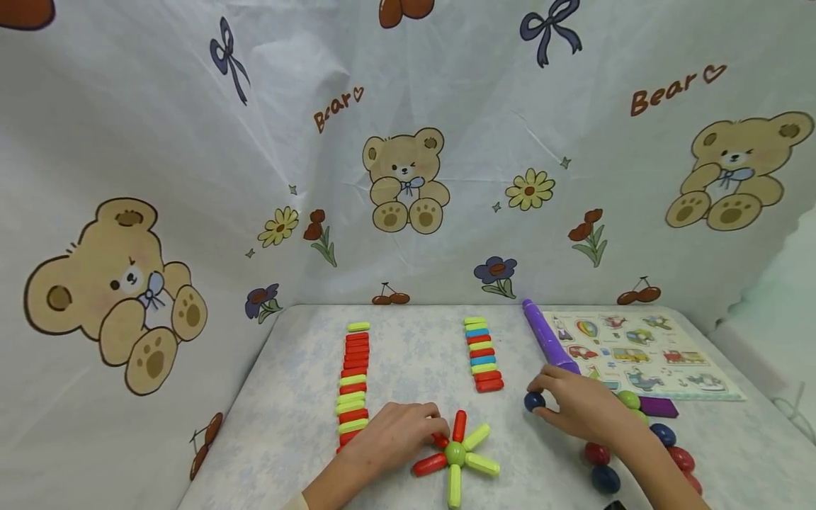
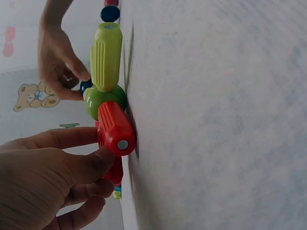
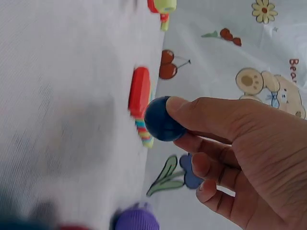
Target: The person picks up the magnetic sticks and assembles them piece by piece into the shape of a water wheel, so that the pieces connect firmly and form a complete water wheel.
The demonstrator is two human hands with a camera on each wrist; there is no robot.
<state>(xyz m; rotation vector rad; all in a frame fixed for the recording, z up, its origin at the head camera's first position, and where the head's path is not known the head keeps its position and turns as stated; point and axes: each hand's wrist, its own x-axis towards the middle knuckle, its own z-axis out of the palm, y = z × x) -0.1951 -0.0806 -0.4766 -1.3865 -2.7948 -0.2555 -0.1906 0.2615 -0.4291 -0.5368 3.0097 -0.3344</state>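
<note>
My left hand pinches a red magnetic stick at the upper left of a star shape. At the star's middle is a green ball, with red and yellow-green sticks pointing outward from it. In the left wrist view, the thumb and fingers lie against red sticks beside the green ball. My right hand pinches a dark blue ball between thumb and forefinger. The right wrist view shows that blue ball close up, its other fingers loosely curled.
Sticks form a long row at left and a shorter row at centre back. A purple wand lies beside a picture board. Red balls, blue balls and a purple block lie around the right forearm.
</note>
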